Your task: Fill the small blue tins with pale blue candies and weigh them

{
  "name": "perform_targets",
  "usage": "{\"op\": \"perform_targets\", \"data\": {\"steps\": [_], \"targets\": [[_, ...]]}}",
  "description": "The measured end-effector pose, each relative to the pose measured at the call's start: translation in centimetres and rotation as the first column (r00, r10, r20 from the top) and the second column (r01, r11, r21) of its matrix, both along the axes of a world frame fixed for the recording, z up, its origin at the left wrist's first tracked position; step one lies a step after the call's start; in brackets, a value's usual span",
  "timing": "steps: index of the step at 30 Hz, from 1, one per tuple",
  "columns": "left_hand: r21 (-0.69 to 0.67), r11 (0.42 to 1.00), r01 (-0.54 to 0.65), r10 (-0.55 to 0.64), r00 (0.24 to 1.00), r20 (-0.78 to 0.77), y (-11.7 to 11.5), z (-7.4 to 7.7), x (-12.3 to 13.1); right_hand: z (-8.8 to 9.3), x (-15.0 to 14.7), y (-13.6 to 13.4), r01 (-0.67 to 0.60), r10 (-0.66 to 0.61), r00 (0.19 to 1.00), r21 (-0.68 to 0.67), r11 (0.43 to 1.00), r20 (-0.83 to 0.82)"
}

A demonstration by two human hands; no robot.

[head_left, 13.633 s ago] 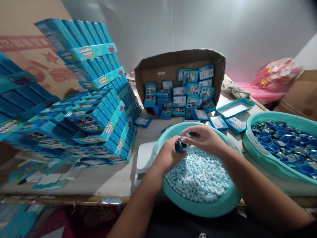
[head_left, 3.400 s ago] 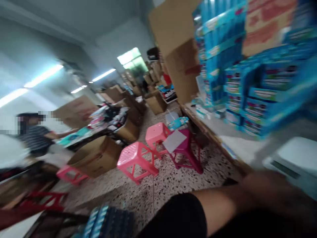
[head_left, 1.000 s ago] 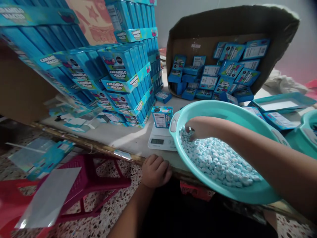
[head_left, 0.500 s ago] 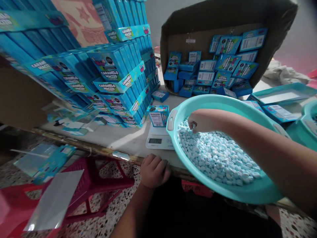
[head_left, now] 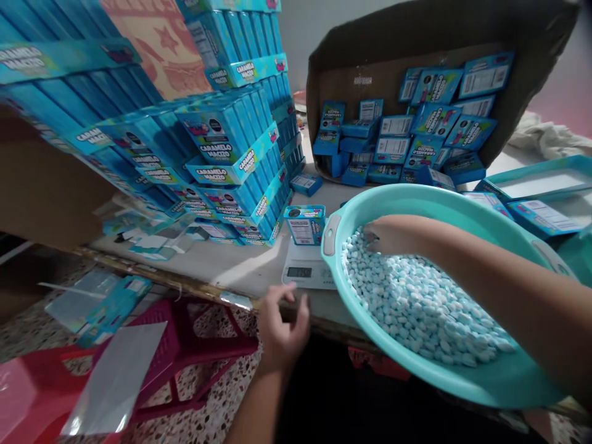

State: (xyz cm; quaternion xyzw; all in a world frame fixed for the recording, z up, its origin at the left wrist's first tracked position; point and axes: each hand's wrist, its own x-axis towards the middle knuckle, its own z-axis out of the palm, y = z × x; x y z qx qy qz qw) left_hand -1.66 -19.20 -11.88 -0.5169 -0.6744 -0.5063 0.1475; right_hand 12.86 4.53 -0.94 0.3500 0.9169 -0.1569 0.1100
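The right hand [head_left: 387, 235] lies in a big round teal plastic bowl [head_left: 462, 209], on a heap of small smooth pale-blue candies [head_left: 416, 302]. Its fingers bend down into the candies, so I cannot tell if it is pinching any.

The left hand [head_left: 280, 327] hangs just in front of the edge of the grey counter [head_left: 231, 265]. Its fingers are loose and spread a little, and it holds nothing.

Just past the left hand sits a flat white plastic scale [head_left: 308, 271]. A little blue cardboard box [head_left: 304, 223] stands upright on it, just left of the right hand, close to the bowl's rim.

Left of both hands rise tall stacks of shiny blue cardboard packs [head_left: 222, 142]. Beyond the right hand a bent brown cardboard carton [head_left: 444, 31] lies on its side. Below and left of the left hand stands a pink plastic stool [head_left: 185, 333].
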Motion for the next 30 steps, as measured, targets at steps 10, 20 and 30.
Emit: {"op": "perform_targets", "data": {"steps": [10,20,30], "targets": [[-0.356,0.922,0.153,0.027,0.892,0.452,9.9,6.8,-5.8,-0.2,0.0,0.5,0.197,-0.299,0.903,-0.324,0.925,-0.307],[-0.063,0.994,0.091,-0.111,0.821,-0.560,11.0,13.9,-2.3,2.7,-1.7,0.3,-0.150,-0.766,0.511,-0.917,0.369,-0.391],[-0.114,0.966,0.233,-0.189,0.329,-0.925,13.9,16.3,-2.3,2.9,-1.4,-0.1,-0.441,-0.933,0.351,-0.894,-0.085,-0.085]]}}
